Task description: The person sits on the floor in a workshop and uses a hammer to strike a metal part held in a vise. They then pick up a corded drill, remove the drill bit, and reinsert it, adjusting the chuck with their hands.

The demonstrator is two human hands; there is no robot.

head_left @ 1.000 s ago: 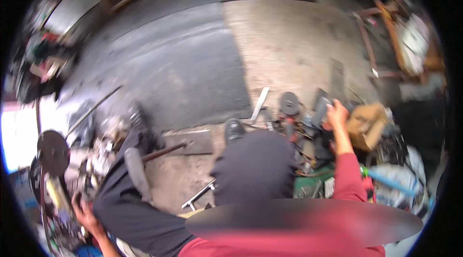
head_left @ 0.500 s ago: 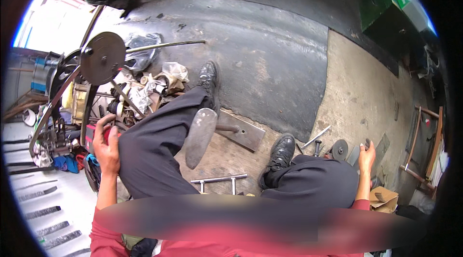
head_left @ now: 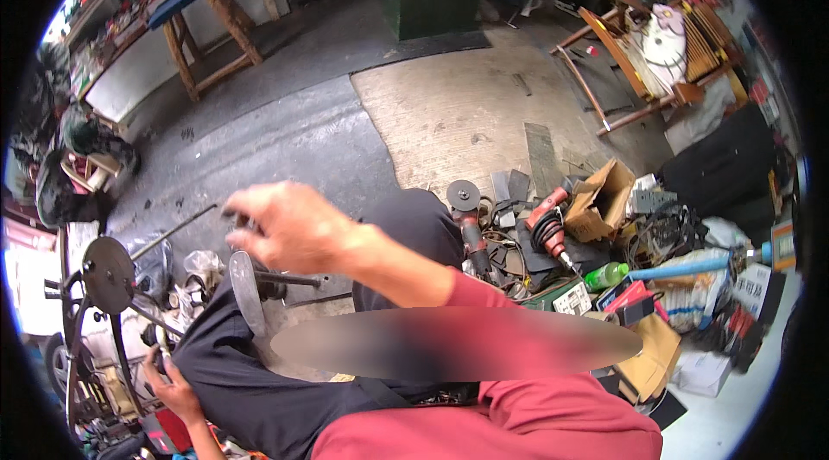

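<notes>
Red-sleeved right hand (head_left: 289, 223) (slightly blurred) hovers near metal block (head_left: 249, 300).

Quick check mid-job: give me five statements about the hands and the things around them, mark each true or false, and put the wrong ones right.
1. The right hand is to the left of the grinder. True.
2. The left hand is raised over the cardboard box. False: it is low at the picture's left, well away from the box.
3. The cardboard box is open. True.
4. The green bottle stands upright inside the box. False: it lies on its side, outside the box.
5. The stool has a blue top and wooden legs. True.
</notes>
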